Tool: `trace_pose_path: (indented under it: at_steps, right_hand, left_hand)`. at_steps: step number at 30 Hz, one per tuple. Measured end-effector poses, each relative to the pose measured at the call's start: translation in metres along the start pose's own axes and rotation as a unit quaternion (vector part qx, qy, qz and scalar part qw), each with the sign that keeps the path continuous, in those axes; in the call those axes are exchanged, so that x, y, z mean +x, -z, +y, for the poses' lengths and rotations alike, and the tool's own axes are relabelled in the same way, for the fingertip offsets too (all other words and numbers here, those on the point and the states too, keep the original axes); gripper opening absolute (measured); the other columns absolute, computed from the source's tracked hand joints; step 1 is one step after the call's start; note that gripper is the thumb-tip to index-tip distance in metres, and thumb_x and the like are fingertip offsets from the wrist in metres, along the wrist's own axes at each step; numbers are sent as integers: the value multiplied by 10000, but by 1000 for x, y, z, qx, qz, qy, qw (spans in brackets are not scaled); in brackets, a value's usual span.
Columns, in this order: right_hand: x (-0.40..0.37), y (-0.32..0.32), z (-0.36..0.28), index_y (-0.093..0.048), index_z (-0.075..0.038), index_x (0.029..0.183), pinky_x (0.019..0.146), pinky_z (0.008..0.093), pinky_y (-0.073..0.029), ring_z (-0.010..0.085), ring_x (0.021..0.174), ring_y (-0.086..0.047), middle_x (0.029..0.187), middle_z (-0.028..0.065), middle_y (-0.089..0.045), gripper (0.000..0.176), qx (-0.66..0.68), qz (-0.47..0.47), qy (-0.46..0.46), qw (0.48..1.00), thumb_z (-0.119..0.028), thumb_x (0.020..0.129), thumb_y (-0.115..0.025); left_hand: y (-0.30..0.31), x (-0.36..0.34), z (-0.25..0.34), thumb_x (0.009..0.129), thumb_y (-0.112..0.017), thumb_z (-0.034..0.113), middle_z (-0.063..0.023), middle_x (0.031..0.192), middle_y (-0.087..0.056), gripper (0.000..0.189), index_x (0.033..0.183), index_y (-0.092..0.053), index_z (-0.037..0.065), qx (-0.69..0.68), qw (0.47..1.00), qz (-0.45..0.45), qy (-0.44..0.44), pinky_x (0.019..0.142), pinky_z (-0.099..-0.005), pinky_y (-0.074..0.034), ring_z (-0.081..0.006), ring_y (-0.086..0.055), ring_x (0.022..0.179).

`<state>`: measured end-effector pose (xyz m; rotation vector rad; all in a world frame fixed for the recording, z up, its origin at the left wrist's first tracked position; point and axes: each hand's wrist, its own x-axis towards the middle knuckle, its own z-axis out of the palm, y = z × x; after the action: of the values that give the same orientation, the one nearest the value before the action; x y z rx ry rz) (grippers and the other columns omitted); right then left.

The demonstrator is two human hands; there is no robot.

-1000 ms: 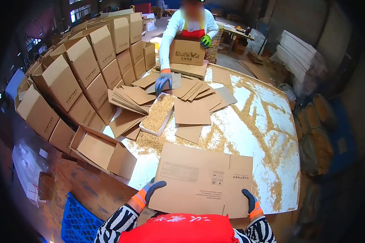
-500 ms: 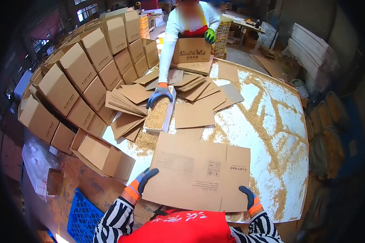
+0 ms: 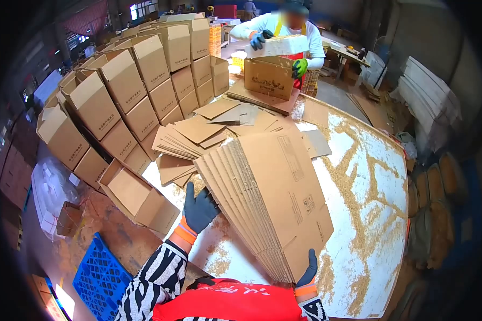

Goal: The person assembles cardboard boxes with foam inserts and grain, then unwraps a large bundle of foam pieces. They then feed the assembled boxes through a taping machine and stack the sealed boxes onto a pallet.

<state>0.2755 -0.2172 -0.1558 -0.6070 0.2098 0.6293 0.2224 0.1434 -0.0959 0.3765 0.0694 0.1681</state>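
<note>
A thick stack of flattened cardboard boxes [image 3: 286, 192] is tilted up in front of me, its layered edges facing left. My left hand [image 3: 199, 209], in a dark glove with an orange cuff, supports the stack's left edge, thumb up and fingertips partly hidden behind the cardboard. At the lower right corner, my right hand [image 3: 308, 275] grips the stack with its thumb raised along the edge; its other fingers are hidden. Beneath the stack lies the white tabletop [image 3: 383, 214], strewn with golden grain-like bits.
Across the table, a co-worker [image 3: 305, 40] holds a white block-shaped tray [image 3: 278, 46] over an upright carton [image 3: 268, 77]. Flat cardboard pieces [image 3: 198, 128] lie fanned mid-table. Open cartons [image 3: 112, 83] are stacked along the left, one open carton [image 3: 139, 198] lying nearer me. A blue pallet [image 3: 102, 270] is lower left.
The cardboard in my hands has turned and tipped, now showing its many layered edges. The co-worker's gloved hand has lifted the white tray from the table to above the carton.
</note>
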Motion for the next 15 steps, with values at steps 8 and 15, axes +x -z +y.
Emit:
trace_pose_path:
  at_steps: [8,15]
  right_hand:
    - [29,-2,-22,-399,-21,1285,959,397,-386,280,1116,-491,1255,126,-492,536,11,-1,68,998,-383,896,-471]
    - [58,-22,-44,-403,-25,1287,969,404,-381,282,1133,-482,1266,130,-485,528,23,-18,104,994,-376,896,-456]
  left_hand:
    - [93,-27,-54,864,-541,363,-145,1127,-564,460,1191,-500,43,600,752,247,-115,905,-381,-426,-290,-547,1039]
    - [121,-51,-62,741,-645,255,-166,1188,-496,476,1159,-519,65,909,324,197,-170,943,-425,-353,-342,-443,1110]
